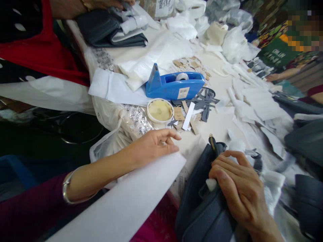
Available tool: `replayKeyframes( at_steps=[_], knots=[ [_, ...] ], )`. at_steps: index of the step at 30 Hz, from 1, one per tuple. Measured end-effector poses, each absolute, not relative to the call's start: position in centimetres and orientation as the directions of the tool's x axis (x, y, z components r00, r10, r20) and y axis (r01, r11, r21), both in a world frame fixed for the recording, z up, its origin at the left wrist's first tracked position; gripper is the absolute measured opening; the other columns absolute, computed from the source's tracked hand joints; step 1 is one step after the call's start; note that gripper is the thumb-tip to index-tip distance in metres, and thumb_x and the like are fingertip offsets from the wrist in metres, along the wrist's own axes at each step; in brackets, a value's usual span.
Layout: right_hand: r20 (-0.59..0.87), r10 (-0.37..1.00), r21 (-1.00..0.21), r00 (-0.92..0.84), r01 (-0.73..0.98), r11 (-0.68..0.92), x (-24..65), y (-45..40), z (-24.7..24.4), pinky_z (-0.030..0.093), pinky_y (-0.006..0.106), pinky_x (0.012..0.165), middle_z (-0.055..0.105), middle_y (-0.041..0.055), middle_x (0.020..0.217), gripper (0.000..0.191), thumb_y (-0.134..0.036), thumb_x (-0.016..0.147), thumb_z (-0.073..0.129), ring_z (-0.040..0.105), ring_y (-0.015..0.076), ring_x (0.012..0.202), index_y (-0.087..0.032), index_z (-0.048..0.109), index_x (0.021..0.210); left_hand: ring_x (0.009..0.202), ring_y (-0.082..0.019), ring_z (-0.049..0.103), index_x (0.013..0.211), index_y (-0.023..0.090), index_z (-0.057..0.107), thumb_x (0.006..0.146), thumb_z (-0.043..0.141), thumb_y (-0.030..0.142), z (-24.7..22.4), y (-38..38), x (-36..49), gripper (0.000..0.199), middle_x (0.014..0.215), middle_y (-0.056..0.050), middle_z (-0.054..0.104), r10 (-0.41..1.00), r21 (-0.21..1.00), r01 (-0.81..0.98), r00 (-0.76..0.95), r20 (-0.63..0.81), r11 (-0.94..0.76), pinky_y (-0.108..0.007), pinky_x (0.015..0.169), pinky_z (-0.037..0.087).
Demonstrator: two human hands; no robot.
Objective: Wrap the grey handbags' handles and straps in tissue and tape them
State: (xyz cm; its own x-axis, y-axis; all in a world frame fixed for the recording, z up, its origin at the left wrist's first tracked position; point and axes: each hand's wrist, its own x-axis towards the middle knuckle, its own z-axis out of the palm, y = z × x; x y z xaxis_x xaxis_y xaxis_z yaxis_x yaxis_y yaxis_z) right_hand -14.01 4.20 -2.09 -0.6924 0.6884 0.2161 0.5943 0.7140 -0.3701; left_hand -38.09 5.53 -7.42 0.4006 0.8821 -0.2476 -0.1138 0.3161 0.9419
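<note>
My left hand (157, 146) is beside the upper edge of a long sheet of white paper (141, 191). Its fingers are half bent with a gap between them, and the paper hides its lower side. The sheet slants from the bottom left up to that hand. On the right, my right hand (237, 181) grips the top edge of a dark blue bag (199, 201). A brass zip end (212, 143) sticks up at the bag's far end. Beside my right thumb, a small white piece (211, 184) pokes out of the bag.
Beyond my hands stand a blue tape dispenser (176, 84), a round tub of yellowish paste (160, 111), card tags (179, 114) and grey cut pieces (205, 101). White wrapping sheets (262, 104) litter the right side. Another person's hand (106, 4) is by a dark folded bag (101, 28).
</note>
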Motion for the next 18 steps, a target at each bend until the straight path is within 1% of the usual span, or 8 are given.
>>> replayKeyframes(
  at_steps=[2, 4, 6, 8, 10, 13, 16, 18],
  knots=[
    [0.235, 0.686, -0.372, -0.689, 0.588, 0.718, -13.9, 4.1, -2.0, 0.035, 0.041, 0.082, 0.054, -0.0003, 0.065, 0.022, -0.01, 0.088, 0.039, 0.05, 0.0134, 0.06, -0.018, 0.053, 0.072, 0.064, -0.009, 0.052, 0.109, 0.017, 0.055, 0.079, 0.061, 0.029, -7.0, 6.9, -37.6, 0.033, 0.081, 0.001, 0.058, 0.951, 0.979, -0.112, 0.279, -0.135, 0.172, -0.021, 0.059, 0.039],
    [0.255, 0.687, -0.371, -0.681, 0.587, 0.72, -13.9, 4.0, -1.9, 0.035, 0.042, 0.083, 0.054, 0.0, 0.065, 0.023, -0.009, 0.088, 0.039, 0.05, 0.0136, 0.061, -0.018, 0.053, 0.072, 0.068, -0.01, 0.053, 0.109, 0.017, 0.054, 0.079, 0.059, 0.024, -6.9, 8.1, -36.2, 0.031, 0.081, 0.001, 0.057, 0.979, 0.996, -0.087, 0.206, -0.005, 0.024, -0.023, 0.066, 0.042],
    [0.279, 0.685, -0.367, -0.673, 0.584, 0.724, -13.9, 3.9, -1.9, 0.035, 0.042, 0.083, 0.055, 0.0006, 0.065, 0.024, -0.009, 0.087, 0.038, 0.051, 0.0137, 0.061, -0.018, 0.053, 0.071, 0.074, -0.011, 0.054, 0.109, 0.018, 0.053, 0.078, 0.058, 0.02, -7.0, 8.8, -34.3, 0.031, 0.08, 0.002, 0.058, 0.976, 0.994, -0.044, 0.189, 0.107, -0.1, -0.026, 0.075, 0.043],
    [0.308, 0.678, -0.356, -0.667, 0.58, 0.733, -13.8, 3.8, -1.8, 0.034, 0.043, 0.084, 0.055, 0.0008, 0.065, 0.024, -0.009, 0.087, 0.039, 0.051, 0.0137, 0.062, -0.017, 0.053, 0.07, 0.078, -0.013, 0.056, 0.109, 0.018, 0.051, 0.077, 0.059, 0.017, -7.2, 9.2, -32.2, 0.033, 0.078, 0.002, 0.059, 0.958, 0.983, -0.002, 0.225, 0.178, -0.183, -0.029, 0.082, 0.042],
    [0.327, 0.672, -0.342, -0.664, 0.58, 0.74, -13.7, 3.8, -1.8, 0.034, 0.042, 0.084, 0.053, 0.0002, 0.063, 0.025, -0.009, 0.087, 0.039, 0.049, 0.0133, 0.061, -0.018, 0.052, 0.069, 0.079, -0.014, 0.057, 0.111, 0.018, 0.05, 0.076, 0.059, 0.016, -7.5, 9.4, -30.4, 0.036, 0.077, 0.002, 0.06, 0.936, 0.976, 0.022, 0.289, 0.203, -0.218, -0.03, 0.085, 0.042],
    [0.331, 0.673, -0.328, -0.662, 0.588, 0.74, -13.7, 3.7, -1.8, 0.034, 0.041, 0.083, 0.049, -0.0012, 0.06, 0.026, -0.01, 0.088, 0.038, 0.046, 0.0123, 0.059, -0.018, 0.05, 0.067, 0.076, -0.014, 0.058, 0.117, 0.017, 0.046, 0.075, 0.058, 0.014, -8.1, 9.5, -28.2, 0.043, 0.074, 0.003, 0.06, 0.911, 0.976, 0.028, 0.365, 0.189, -0.214, -0.028, 0.081, 0.042],
    [0.335, 0.667, -0.307, -0.665, 0.592, 0.745, -13.7, 3.7, -1.9, 0.034, 0.041, 0.084, 0.048, -0.0013, 0.06, 0.026, -0.011, 0.089, 0.037, 0.045, 0.0122, 0.06, -0.018, 0.049, 0.067, 0.074, -0.014, 0.057, 0.118, 0.018, 0.044, 0.075, 0.055, 0.011, -9.0, 10.0, -26.3, 0.046, 0.072, 0.005, 0.058, 0.903, 0.978, 0.023, 0.39, 0.181, -0.206, -0.026, 0.076, 0.043],
    [0.332, 0.665, -0.295, -0.669, 0.595, 0.747, -13.6, 3.8, -2.1, 0.034, 0.041, 0.086, 0.048, -0.001, 0.061, 0.028, -0.012, 0.09, 0.037, 0.045, 0.0121, 0.061, -0.018, 0.047, 0.065, 0.073, -0.013, 0.056, 0.12, 0.018, 0.043, 0.075, 0.053, 0.01, -9.7, 10.6, -25.0, 0.046, 0.071, 0.005, 0.056, 0.907, 0.975, 0.023, 0.372, 0.197, -0.221, -0.025, 0.076, 0.043]
  ],
)
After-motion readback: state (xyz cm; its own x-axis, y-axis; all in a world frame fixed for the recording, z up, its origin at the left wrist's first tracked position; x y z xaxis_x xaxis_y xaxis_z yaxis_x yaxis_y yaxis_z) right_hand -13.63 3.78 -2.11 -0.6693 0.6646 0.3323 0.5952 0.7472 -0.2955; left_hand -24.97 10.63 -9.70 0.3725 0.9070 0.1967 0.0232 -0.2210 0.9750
